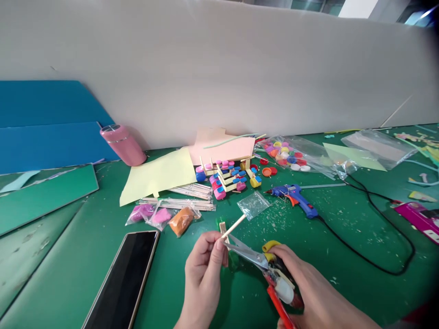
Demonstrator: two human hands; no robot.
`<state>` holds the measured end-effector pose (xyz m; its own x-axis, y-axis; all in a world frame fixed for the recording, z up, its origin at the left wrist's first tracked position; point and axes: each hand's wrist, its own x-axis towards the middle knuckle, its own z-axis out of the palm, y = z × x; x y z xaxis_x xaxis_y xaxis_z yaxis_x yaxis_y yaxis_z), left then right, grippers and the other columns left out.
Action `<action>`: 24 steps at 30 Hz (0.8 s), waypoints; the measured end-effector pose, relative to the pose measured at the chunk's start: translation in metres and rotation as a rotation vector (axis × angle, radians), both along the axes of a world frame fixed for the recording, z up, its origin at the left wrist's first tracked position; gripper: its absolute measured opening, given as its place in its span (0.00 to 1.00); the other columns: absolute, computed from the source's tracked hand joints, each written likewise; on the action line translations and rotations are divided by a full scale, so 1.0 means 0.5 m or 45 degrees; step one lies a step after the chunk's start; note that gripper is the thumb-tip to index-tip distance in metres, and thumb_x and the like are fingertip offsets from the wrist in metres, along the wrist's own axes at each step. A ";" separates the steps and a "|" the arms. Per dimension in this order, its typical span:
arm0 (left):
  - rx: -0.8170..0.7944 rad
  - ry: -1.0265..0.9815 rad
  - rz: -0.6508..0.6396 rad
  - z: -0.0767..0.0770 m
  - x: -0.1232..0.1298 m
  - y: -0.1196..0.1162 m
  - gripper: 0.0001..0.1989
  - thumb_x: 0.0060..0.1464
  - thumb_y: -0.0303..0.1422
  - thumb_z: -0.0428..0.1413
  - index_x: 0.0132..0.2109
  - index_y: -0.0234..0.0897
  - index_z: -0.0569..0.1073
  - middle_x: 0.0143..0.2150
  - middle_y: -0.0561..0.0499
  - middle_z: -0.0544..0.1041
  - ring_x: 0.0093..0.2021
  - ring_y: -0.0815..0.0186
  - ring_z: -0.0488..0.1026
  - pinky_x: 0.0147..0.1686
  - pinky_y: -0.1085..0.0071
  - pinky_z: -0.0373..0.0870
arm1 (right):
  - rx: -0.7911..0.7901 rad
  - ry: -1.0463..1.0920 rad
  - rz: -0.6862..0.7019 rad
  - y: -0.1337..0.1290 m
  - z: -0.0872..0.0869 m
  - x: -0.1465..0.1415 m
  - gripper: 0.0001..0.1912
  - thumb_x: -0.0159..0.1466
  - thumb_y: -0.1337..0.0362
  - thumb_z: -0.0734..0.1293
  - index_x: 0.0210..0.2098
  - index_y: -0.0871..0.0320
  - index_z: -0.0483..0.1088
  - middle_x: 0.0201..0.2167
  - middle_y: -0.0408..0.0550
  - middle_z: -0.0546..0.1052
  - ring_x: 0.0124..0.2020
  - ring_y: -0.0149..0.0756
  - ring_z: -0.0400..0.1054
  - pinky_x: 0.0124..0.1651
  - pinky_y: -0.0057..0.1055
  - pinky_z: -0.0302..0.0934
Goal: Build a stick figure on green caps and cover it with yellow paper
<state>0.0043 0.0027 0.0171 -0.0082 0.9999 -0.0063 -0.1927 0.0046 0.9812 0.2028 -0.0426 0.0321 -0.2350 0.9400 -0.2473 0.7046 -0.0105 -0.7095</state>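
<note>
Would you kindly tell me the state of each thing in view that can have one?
Left hand: pinching the wooden stick
Wooden stick: held aslant
Right hand: gripping the scissors
Scissors: blades parted
Phone: lying flat, screen dark
Glue gun: lying on its side
Pink tumbler: standing
Orange lump: bagged
Bag of caps: partly filled; whether sealed, unclear

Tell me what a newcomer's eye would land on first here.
Probably the red-and-yellow scissors in the right hand, blades close to the pale stick pinched in the left hand. Beyond the hands lies a cluster of pink and blue pieces. The pink bottle also stands out, back left before the white panel.
</note>
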 end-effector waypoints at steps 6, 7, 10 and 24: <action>0.045 0.108 -0.007 0.006 0.001 -0.008 0.07 0.55 0.36 0.51 0.35 0.37 0.70 0.23 0.54 0.67 0.23 0.72 0.62 0.23 0.77 0.60 | 0.088 0.075 0.058 -0.001 -0.023 -0.003 0.42 0.42 0.64 0.70 0.56 0.60 0.54 0.52 0.57 0.65 0.48 0.49 0.65 0.46 0.35 0.63; 0.051 0.120 -0.011 0.006 0.001 -0.008 0.07 0.55 0.36 0.51 0.35 0.37 0.70 0.23 0.54 0.67 0.23 0.72 0.62 0.23 0.77 0.60 | 0.092 0.075 0.055 -0.001 -0.026 -0.004 0.43 0.42 0.64 0.70 0.56 0.60 0.54 0.52 0.58 0.65 0.48 0.49 0.65 0.46 0.36 0.63; 0.082 0.151 -0.027 0.004 0.004 -0.008 0.07 0.55 0.35 0.51 0.34 0.37 0.71 0.24 0.54 0.67 0.23 0.71 0.62 0.23 0.77 0.61 | 0.097 0.063 0.054 -0.002 -0.032 -0.006 0.44 0.42 0.64 0.70 0.57 0.61 0.52 0.52 0.59 0.64 0.48 0.50 0.65 0.46 0.37 0.63; 0.156 0.220 -0.151 0.009 0.000 -0.011 0.08 0.55 0.34 0.50 0.30 0.37 0.70 0.22 0.54 0.65 0.22 0.71 0.61 0.21 0.77 0.59 | -0.042 0.144 -0.198 -0.005 0.014 -0.045 0.21 0.48 0.66 0.64 0.42 0.57 0.61 0.30 0.46 0.74 0.29 0.36 0.70 0.32 0.26 0.65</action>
